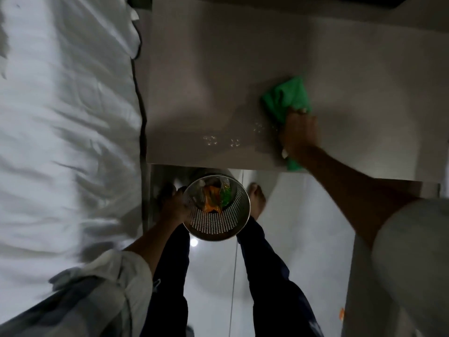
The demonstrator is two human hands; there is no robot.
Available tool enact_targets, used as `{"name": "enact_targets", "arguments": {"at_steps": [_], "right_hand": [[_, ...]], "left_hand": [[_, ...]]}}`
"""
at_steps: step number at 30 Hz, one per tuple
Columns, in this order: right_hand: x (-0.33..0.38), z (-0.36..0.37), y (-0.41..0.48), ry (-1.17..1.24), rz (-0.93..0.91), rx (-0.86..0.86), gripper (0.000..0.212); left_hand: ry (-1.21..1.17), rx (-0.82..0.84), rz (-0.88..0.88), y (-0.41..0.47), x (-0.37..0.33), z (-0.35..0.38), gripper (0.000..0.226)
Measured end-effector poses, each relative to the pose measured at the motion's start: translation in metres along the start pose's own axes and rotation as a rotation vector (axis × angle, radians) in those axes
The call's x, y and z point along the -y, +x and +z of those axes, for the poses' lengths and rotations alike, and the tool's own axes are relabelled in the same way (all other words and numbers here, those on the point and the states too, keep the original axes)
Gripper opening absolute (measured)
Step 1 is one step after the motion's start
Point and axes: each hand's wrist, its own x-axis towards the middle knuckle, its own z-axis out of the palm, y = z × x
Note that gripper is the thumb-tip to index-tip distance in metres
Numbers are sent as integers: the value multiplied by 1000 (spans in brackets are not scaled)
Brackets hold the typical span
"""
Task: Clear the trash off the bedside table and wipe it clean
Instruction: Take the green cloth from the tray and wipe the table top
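Item: soft green cleaning cloth [285, 100], bunched and folded, lying flat on the pale grey top of the bedside table [206, 69] near its front right corner. The right hand [299, 137] is pressing down on its near half, fingers clenched over the fabric; a green corner is showing below the wrist at the table's edge. Handling, as judged: light, limp, likely to crumple and slide, so best taken from above with a flat palm and spread fingers.

Item: round perforated metal waste bin [216, 212], shiny, tilted with its mouth toward the table's front edge, hanging just below it. The left hand [176, 206] is gripping its rim. Orange and green wrappers [213, 199] are lying inside. Probably stiff, light, smooth-walled; the rim is offering the surest hold.

Item: small whitish crumbs [223, 141], scattered on the tabletop between cloth and bin, not yet swept off.
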Motion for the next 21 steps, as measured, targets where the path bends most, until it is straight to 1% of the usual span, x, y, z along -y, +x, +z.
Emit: {"name": "enact_targets", "arguments": {"at_steps": [2, 4, 6, 9, 10, 12, 14, 16, 19, 21], "right_hand": [[23, 8, -20, 18, -28, 33, 47], [53, 14, -41, 42, -60, 86, 49], [86, 21, -56, 39, -112, 143, 51], [124, 28, -68, -60, -255, 162, 54], [130, 28, -70, -116, -326, 163, 57], [129, 30, -78, -230, -487, 213, 64], [114, 35, -92, -333, -643, 263, 64], [99, 45, -114, -352, -722, 293, 62], [85, 64, -143, -329, -693, 340, 69], [77, 75, -152, -281, -608, 350, 75]], "left_hand": [[-13, 32, -22, -3, 0, -1, 33], [-105, 19, -46, -13, -3, -3, 32], [-318, 35, -137, -22, -6, -7, 34], [-793, 145, -383, -26, -4, -16, 52], [-853, 166, -413, -27, -2, -18, 54], [-859, 183, -403, -29, 4, -18, 50], [-796, 161, -369, -29, 8, -15, 45], [-734, 123, -339, -25, 11, -12, 43], [-717, 133, -332, -20, 9, -11, 46], [-666, 107, -252, -13, 10, -7, 49]]}}
